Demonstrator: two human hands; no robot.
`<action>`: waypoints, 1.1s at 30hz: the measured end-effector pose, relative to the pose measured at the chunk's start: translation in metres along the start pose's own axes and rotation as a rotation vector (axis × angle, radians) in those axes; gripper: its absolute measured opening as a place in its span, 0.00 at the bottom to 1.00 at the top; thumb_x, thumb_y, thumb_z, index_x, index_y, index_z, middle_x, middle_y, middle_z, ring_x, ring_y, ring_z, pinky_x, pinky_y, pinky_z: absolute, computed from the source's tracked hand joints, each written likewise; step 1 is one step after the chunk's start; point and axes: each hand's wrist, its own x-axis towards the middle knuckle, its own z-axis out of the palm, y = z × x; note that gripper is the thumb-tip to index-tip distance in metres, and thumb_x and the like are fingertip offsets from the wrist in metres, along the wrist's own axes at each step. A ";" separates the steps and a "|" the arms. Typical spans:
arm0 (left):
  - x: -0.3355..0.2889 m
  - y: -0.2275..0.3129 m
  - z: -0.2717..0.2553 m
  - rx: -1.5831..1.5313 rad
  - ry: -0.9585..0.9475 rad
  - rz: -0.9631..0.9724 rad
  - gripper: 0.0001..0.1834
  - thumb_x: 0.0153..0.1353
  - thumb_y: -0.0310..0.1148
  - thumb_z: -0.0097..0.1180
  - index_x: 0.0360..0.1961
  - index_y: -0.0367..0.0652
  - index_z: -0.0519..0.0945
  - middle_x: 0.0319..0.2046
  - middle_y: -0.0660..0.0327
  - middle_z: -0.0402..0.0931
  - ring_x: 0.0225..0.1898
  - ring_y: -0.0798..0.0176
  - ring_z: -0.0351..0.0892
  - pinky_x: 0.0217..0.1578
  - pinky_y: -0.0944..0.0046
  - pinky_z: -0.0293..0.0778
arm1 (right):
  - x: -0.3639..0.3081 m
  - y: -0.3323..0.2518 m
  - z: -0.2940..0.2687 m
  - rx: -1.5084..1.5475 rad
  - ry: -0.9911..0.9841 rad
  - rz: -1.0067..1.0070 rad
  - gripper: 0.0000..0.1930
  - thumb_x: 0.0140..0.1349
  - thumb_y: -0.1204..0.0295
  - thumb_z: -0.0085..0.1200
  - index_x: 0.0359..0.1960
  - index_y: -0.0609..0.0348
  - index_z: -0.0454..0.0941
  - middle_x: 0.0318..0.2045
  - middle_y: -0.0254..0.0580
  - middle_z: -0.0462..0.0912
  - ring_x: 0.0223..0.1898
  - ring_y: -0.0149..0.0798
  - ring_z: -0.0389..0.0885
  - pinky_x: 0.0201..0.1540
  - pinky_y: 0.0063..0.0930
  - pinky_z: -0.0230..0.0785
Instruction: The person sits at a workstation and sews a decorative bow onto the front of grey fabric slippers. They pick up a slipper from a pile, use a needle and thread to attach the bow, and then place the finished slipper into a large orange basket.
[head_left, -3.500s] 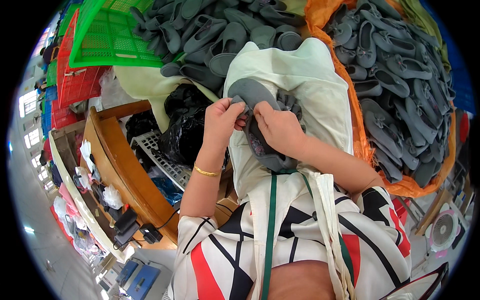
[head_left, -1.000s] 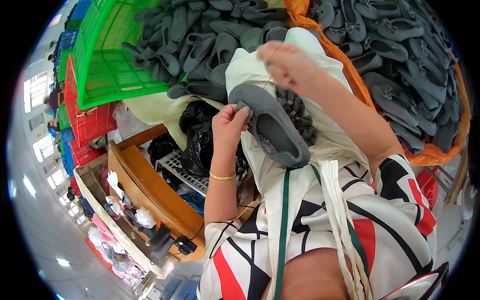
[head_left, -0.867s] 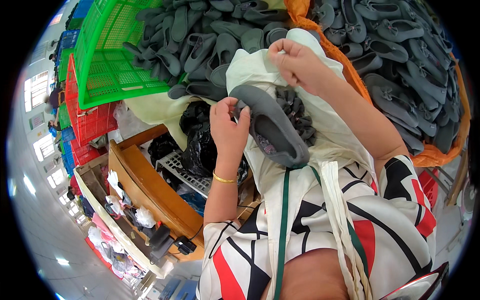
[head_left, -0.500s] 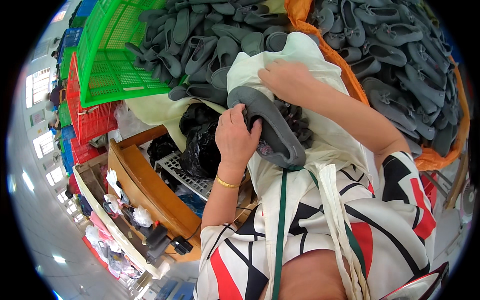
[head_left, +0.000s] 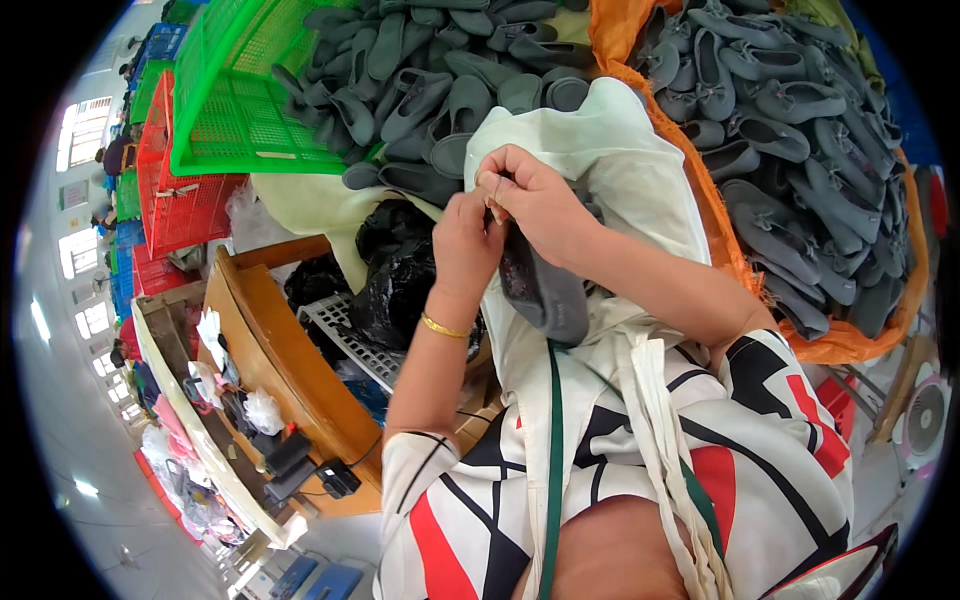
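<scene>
A dark grey slip-on shoe lies over the pale cloth on my lap, its heel end toward me. Its far end is hidden behind my fingers. My left hand is closed at the shoe's left edge, gripping it near the far end. Against its fingertips my right hand pinches closed, its forearm crossing over the shoe. Whatever small thing sits between the right fingertips is too hidden to name. Several more grey shoes are heaped just beyond my hands.
A green plastic basket stands at the far left beside the shoe heap. An orange sack full of grey shoes is on the right. Left of me are a black plastic bag and an open wooden drawer.
My right hand has come left from the pale cloth to meet my left hand at the shoe's far end. The left thumb has left the shoe's opening, and the shoe has turned.
</scene>
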 end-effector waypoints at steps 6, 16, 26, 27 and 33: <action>0.042 0.042 -0.009 -0.189 -0.074 0.291 0.11 0.50 0.24 0.63 0.36 0.41 0.80 0.29 0.56 0.75 0.26 0.52 0.75 0.27 0.59 0.73 | -0.054 -0.033 -0.017 -0.166 0.015 -0.284 0.02 0.72 0.77 0.46 0.39 0.58 0.70 0.30 0.28 0.71 0.31 0.22 0.66 0.35 0.18 0.63; 0.006 0.049 0.044 -0.665 -0.681 -0.124 0.22 0.51 0.23 0.57 0.50 0.44 0.81 0.36 0.62 0.74 0.39 0.67 0.74 0.38 0.66 0.73 | -0.112 -0.051 -0.102 -1.108 0.100 -0.493 0.10 0.64 0.76 0.55 0.46 0.61 0.75 0.34 0.41 0.80 0.33 0.37 0.79 0.34 0.26 0.71; 0.009 0.082 0.033 -0.375 -0.632 -0.256 0.19 0.58 0.43 0.61 0.20 0.38 0.82 0.15 0.56 0.76 0.18 0.54 0.72 0.25 0.64 0.72 | -0.140 -0.092 -0.073 -0.632 -0.370 0.073 0.04 0.65 0.77 0.55 0.40 0.61 0.78 0.30 0.37 0.82 0.32 0.27 0.81 0.38 0.22 0.73; 0.009 0.083 0.033 -0.329 -0.668 -0.222 0.18 0.57 0.43 0.61 0.20 0.38 0.82 0.16 0.56 0.77 0.18 0.52 0.73 0.25 0.64 0.72 | -0.139 -0.094 -0.075 -0.645 -0.482 0.123 0.03 0.65 0.77 0.55 0.39 0.61 0.78 0.29 0.37 0.82 0.31 0.28 0.81 0.38 0.23 0.73; -0.003 0.072 0.028 -0.520 -0.665 -0.414 0.12 0.54 0.34 0.64 0.28 0.33 0.83 0.22 0.57 0.82 0.23 0.66 0.78 0.28 0.65 0.74 | -0.106 -0.054 -0.109 -1.196 -0.178 -0.281 0.03 0.61 0.73 0.57 0.34 0.57 0.79 0.30 0.39 0.80 0.34 0.44 0.81 0.36 0.34 0.73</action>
